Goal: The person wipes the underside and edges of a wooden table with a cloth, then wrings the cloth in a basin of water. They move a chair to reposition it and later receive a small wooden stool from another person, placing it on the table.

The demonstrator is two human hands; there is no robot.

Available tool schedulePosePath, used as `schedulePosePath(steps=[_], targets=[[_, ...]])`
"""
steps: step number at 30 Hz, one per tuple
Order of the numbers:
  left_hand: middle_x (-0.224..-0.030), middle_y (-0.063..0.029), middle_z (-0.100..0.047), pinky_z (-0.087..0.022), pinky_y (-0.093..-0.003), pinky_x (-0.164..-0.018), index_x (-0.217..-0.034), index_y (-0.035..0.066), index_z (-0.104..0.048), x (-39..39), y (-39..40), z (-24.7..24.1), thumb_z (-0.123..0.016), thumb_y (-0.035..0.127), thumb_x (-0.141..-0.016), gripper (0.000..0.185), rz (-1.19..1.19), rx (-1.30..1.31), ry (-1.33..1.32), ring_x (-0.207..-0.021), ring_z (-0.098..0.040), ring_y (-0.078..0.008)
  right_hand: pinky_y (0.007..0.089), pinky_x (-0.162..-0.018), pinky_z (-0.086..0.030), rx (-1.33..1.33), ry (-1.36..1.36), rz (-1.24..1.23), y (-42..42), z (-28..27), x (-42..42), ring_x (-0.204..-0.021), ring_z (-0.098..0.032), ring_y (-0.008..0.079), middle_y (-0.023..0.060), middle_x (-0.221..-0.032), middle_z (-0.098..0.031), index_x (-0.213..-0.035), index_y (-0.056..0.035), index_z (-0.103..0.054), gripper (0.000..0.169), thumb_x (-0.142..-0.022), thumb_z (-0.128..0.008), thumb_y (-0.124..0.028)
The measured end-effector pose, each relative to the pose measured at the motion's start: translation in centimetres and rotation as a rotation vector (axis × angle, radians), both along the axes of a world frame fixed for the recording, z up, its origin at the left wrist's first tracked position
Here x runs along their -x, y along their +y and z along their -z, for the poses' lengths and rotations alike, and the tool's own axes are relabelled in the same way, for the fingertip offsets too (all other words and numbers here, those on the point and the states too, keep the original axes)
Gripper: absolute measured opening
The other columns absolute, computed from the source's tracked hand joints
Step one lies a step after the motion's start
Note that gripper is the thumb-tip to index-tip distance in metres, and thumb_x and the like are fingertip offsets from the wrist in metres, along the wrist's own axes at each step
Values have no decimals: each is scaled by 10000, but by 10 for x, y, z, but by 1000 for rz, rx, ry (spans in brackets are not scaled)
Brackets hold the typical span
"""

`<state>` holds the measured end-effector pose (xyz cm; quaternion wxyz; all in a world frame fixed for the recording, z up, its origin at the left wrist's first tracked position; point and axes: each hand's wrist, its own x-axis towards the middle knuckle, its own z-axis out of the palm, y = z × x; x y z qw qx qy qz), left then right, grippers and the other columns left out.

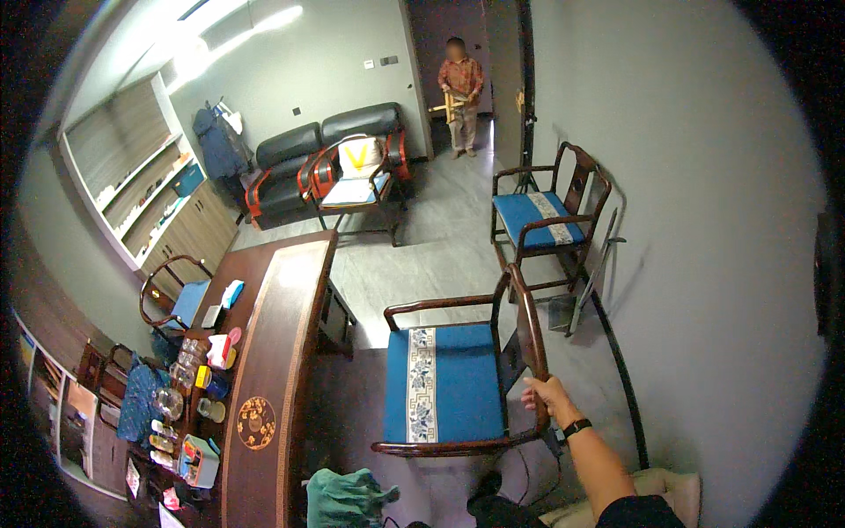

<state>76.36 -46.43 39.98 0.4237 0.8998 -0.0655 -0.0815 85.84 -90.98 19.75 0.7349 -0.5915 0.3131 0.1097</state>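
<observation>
My right hand is closed around the back of a dark wooden armchair, near the corner where back and armrest meet. A black band circles that wrist. On the chair's seat lies a blue cushion with a white strip patterned in dark blue. My left hand is out of view. A crumpled green cloth shows at the bottom edge, left of the chair; what supports it is hidden. Left of the chair stands a long dark wooden table with a round floral inlay.
Another armchair stands by the right wall, a sword-like object leaning behind it. Jars, a tissue pack and a grey box crowd the table's left side. Beyond are a black sofa and a person in the doorway holding a wooden frame.
</observation>
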Motion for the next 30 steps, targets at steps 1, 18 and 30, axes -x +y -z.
schedulePosePath(steps=[1,18,30], targets=[[-685,27,-504,-416,-387,-742,-810,182,-515,-5,-7,1,-597,325,-864,174,-1,-18,0,-701,-552,-201,357,-530,-560,-54,-10,-21,3,-10,-2,-607,-661,196,93,-809,-670,-1009,-29,-604,277,-889,-716,-252],[-628,26,-454,-392,-393,-687,-754,204,-498,-48,-85,-25,-639,388,-823,242,495,-841,-459,-654,-533,-210,311,-480,-485,10,-190,85,-50,-37,3,-504,-564,149,47,-608,-579,-708,-34,-595,163,-813,-669,-133],[-992,52,-541,-377,-486,-852,-1014,256,-565,-72,-86,35,-521,440,-914,214,274,560,207,-948,-546,-196,313,-472,-476,285,-120,376,-234,-55,133,-514,-565,146,41,-640,-582,-783,-39,-576,174,-839,-678,-168]])
